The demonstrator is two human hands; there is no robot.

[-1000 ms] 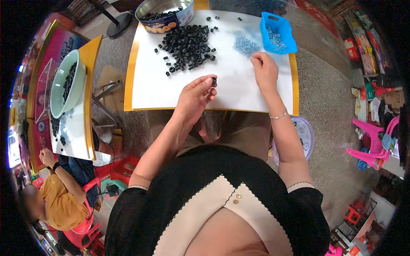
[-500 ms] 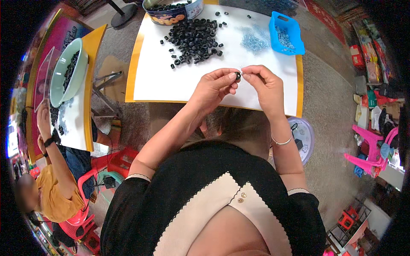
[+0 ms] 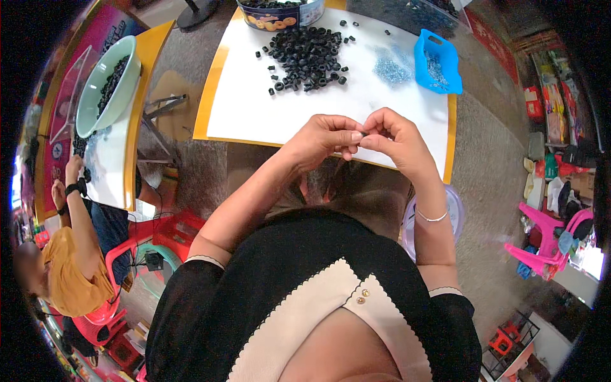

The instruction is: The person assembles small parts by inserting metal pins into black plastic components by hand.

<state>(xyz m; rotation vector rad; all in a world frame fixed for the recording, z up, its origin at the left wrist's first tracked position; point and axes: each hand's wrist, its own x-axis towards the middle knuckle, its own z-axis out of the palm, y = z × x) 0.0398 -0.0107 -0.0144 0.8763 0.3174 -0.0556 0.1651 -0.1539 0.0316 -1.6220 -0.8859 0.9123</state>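
My left hand (image 3: 323, 137) pinches a small black plastic part (image 3: 363, 134) between thumb and fingers, over the near edge of the white-topped table. Thumb and forefinger of my right hand (image 3: 402, 141) close in against the same part from the other side. Whatever else those right fingers may hold is hidden. Beyond my hands lies a heap of small black ring-shaped parts (image 3: 305, 57). To its right, tiny clear bluish pieces (image 3: 391, 70) are spread on the white surface, beside a blue plastic basket (image 3: 453, 58) holding more of them.
A round cookie tin (image 3: 280, 19) with black parts stands at the table's far edge. On the left, a co-worker in a mustard shirt (image 3: 79, 274) sits at another table with a pale green basin (image 3: 127, 86). A lilac lidded tub (image 3: 410, 232) is below my right forearm.
My right hand's fingertips have come up against the black part, which is now mostly covered. Both hands sit slightly lower in view. The co-worker's hand has come down from the clear box's edge.
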